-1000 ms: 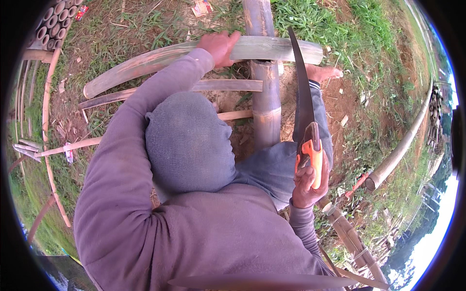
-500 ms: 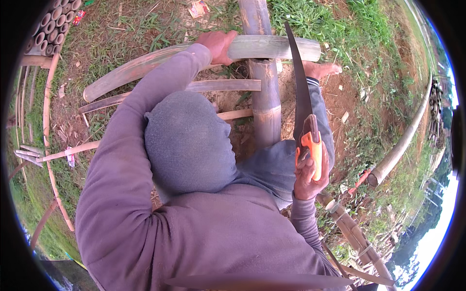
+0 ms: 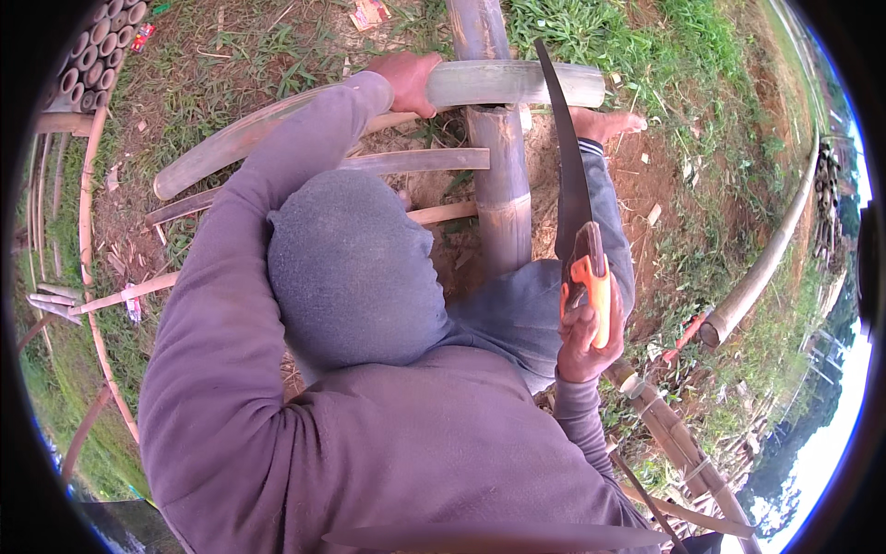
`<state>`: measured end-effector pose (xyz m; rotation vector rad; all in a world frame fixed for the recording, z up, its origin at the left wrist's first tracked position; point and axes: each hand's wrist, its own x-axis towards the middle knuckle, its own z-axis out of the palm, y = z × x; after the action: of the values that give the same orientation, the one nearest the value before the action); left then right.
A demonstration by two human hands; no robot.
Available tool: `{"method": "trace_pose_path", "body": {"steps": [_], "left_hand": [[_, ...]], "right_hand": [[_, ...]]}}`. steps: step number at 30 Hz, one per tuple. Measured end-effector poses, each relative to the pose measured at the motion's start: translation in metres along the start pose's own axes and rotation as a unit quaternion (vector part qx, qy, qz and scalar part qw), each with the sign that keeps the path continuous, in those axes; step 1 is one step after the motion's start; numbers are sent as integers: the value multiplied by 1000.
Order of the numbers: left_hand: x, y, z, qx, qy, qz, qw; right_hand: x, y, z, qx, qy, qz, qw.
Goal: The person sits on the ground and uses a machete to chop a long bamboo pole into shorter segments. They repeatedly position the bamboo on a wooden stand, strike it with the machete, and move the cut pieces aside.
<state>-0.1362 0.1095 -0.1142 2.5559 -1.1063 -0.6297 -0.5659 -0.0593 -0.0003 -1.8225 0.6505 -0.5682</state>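
A greenish-grey bamboo pole (image 3: 517, 85) lies crosswise over a thicker bamboo log (image 3: 500, 175). My left hand (image 3: 406, 83) is closed over the pole, left of where the two cross. In my right hand (image 3: 589, 346) is a handsaw (image 3: 574, 185), gripped by its orange and brown handle. Its long dark blade points away from me and crosses the pole near the right end; whether the teeth touch the bamboo I cannot tell. A rounded grey-blue cloth shape (image 3: 355, 268), seemingly my bent knee, hides part of the ground. My bare foot (image 3: 609, 125) rests beyond the log.
Split bamboo strips (image 3: 415, 160) lie left of the log. Cut bamboo tubes (image 3: 101, 55) are stacked at the far left, near a bamboo rail (image 3: 88, 212). At right are a long bamboo pole (image 3: 757, 286), a red-handled tool (image 3: 688, 337) and a tied bamboo bundle (image 3: 678, 439).
The whole view has shifted slightly, so everything appears a little farther left. Both hands keep their grips, and the saw stays in nearly the same place against the pole.
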Motion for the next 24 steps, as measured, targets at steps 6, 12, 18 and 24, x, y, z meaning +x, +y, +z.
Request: {"method": "trace_pose_path", "body": {"steps": [6, 12, 18, 24], "left_hand": [[7, 5, -7, -17, -45, 5, 999], [10, -6, -8, -51, -56, -1, 997], [19, -13, -5, -59, -81, 25, 995], [26, -13, -6, -98, -107, 49, 988]], "right_hand": [[98, 32, 70, 102, 36, -30, 994], [110, 10, 71, -26, 1, -22, 999], [-5, 5, 1, 11, 7, 10, 1000], [145, 32, 81, 14, 25, -38, 999]]}}
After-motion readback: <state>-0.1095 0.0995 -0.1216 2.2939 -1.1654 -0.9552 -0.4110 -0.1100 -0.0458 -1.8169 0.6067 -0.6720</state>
